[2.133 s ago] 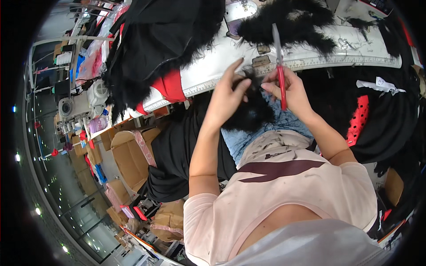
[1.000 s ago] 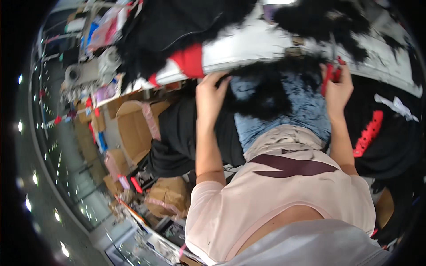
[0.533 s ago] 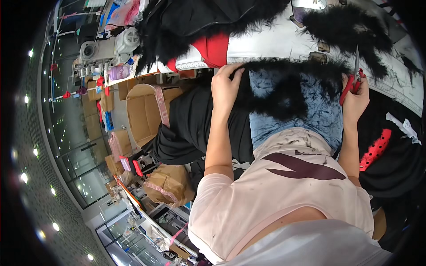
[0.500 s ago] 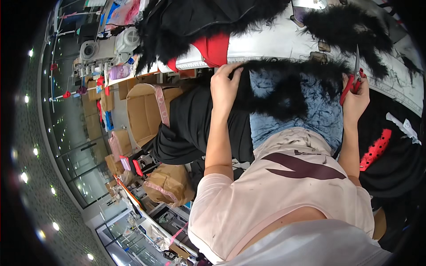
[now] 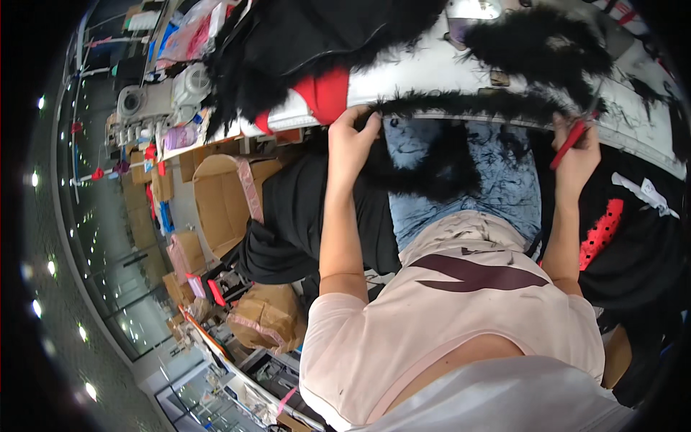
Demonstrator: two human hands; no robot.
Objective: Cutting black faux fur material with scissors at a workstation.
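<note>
A long strip of black feather trim [image 5: 475, 104] stretches along the ruler edge [image 5: 626, 140] of the white worktable [image 5: 389, 79]. My left hand [image 5: 349, 144] pinches its left end. My right hand [image 5: 579, 155] grips red-handled scissors [image 5: 566, 145], blades pointing away from me, and its fingertips are at the strip's other end. More black fluff [image 5: 439, 173] lies on the blue denim [image 5: 414, 212] across my lap, below the strip.
Black feather-edged fabric [image 5: 302, 32], red cloth [image 5: 327, 93] and another feather pile [image 5: 536, 50] lie on the table. A machine motor [image 5: 191, 86] stands left. An open carton [image 5: 219, 205] and black fabric [image 5: 295, 216] are left of me, red dotted fabric [image 5: 601, 230] right.
My hands have spread apart from near the middle, drawing the trim out sideways. Over the last half second the strip has risen straighter onto the table's edge.
</note>
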